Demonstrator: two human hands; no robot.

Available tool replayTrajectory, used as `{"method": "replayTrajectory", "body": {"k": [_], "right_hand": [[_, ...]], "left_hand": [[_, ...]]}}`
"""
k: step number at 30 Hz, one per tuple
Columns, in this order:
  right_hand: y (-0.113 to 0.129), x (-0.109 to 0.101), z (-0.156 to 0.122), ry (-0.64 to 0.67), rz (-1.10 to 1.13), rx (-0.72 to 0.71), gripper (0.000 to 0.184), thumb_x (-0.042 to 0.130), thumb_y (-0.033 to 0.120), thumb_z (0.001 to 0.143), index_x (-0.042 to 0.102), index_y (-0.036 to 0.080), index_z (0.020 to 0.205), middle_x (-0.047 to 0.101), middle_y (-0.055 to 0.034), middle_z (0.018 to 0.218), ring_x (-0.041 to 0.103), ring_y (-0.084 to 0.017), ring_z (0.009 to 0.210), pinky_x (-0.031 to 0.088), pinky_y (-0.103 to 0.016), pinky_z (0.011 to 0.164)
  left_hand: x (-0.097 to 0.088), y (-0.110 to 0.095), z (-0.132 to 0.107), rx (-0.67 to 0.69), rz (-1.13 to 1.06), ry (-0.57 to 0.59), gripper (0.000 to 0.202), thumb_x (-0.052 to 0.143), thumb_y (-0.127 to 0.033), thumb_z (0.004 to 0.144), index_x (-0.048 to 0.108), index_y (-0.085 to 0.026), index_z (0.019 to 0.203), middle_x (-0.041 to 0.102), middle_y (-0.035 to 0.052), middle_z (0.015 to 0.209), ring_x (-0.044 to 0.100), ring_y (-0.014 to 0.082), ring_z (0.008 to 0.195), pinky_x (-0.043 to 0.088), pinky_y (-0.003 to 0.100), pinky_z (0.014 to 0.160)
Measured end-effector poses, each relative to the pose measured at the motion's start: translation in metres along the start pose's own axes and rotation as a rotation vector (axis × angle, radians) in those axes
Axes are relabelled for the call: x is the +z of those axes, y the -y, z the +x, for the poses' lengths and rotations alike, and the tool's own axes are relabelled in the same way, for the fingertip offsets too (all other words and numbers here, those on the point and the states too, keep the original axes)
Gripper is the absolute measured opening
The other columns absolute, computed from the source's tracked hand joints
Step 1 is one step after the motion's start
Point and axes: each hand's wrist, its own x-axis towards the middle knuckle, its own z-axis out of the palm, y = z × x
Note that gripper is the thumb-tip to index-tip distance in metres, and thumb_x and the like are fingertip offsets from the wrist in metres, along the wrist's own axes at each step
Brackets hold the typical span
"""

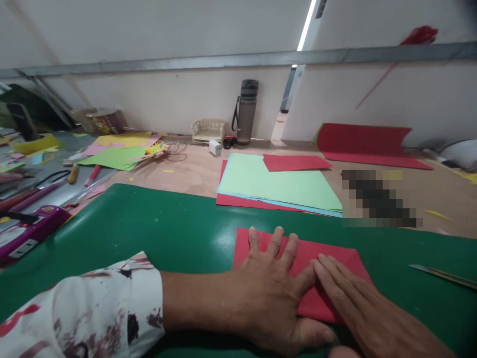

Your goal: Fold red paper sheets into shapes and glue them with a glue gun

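A folded red paper sheet point(337, 263) lies on a green cutting mat point(167, 233) in front of me. My left hand point(272, 293) lies flat on the left part of the sheet, fingers spread and stretched out. My right hand point(357, 308) comes in from the lower right, its fingers straight and pressed together on the sheet's right part, beside my left thumb. Neither hand grips anything. My left arm wears a white sleeve with dark red marks.
A stack of light green, blue and red paper point(276, 186) lies beyond the mat. A grey water bottle point(246, 112) stands by the wall. Coloured papers, pens and a magenta tool point(30, 231) crowd the left. A long metal blade point(443, 274) rests on the mat's right.
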Motion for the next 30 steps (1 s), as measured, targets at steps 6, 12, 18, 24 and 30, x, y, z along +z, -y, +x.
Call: {"method": "replayTrajectory", "body": {"k": [6,12,18,24,30], "right_hand": [[0.009,-0.014,0.017,-0.013,-0.173,-0.151,0.093,0.041,0.058,0.085,0.007,-0.002,0.147,0.060,-0.0252,0.120,0.059,-0.037,0.107,0.052,-0.044,0.078],[0.010,-0.011,0.017,0.036,-0.173,-0.111,0.089,0.041,0.052,0.086,0.002,0.000,0.147,0.060,-0.0255,0.120,0.060,-0.038,0.105,0.053,-0.046,0.073],[0.009,-0.011,0.017,0.052,-0.155,-0.122,0.089,0.042,0.053,0.085,0.004,0.003,0.148,0.058,-0.0249,0.123,0.059,-0.038,0.108,0.053,-0.047,0.075],[0.018,-0.018,0.015,0.071,-0.146,-0.083,0.083,0.040,0.061,0.085,0.030,0.001,0.142,0.055,-0.0303,0.123,0.055,-0.041,0.113,0.052,-0.051,0.079],[0.024,-0.035,0.017,0.325,0.021,0.048,0.081,0.041,0.063,0.085,0.042,0.001,0.136,0.036,-0.0306,0.140,0.033,-0.041,0.131,0.041,-0.057,0.096]], "left_hand": [[-0.002,0.006,0.000,0.016,0.052,0.022,0.070,0.030,-0.059,0.090,0.018,-0.021,0.147,0.009,0.0229,0.152,-0.006,0.0413,0.137,-0.001,0.073,0.099],[-0.005,0.009,0.004,0.036,0.110,0.054,0.073,0.031,-0.062,0.088,0.014,-0.024,0.148,0.011,0.0206,0.153,0.000,0.0441,0.137,0.005,0.075,0.098],[-0.006,0.011,0.004,0.027,0.116,0.082,0.074,0.024,-0.063,0.089,0.013,-0.019,0.148,0.006,0.0203,0.153,-0.004,0.0410,0.138,0.004,0.072,0.101],[-0.003,0.011,0.002,0.001,0.183,0.101,0.064,0.020,-0.050,0.095,0.013,-0.015,0.148,0.004,0.0173,0.154,-0.005,0.0369,0.139,0.004,0.071,0.102],[-0.009,0.011,-0.003,0.158,0.188,0.148,0.060,0.029,-0.041,0.096,0.005,-0.023,0.149,-0.001,0.0055,0.155,-0.008,0.0288,0.141,0.003,0.063,0.108]]}}
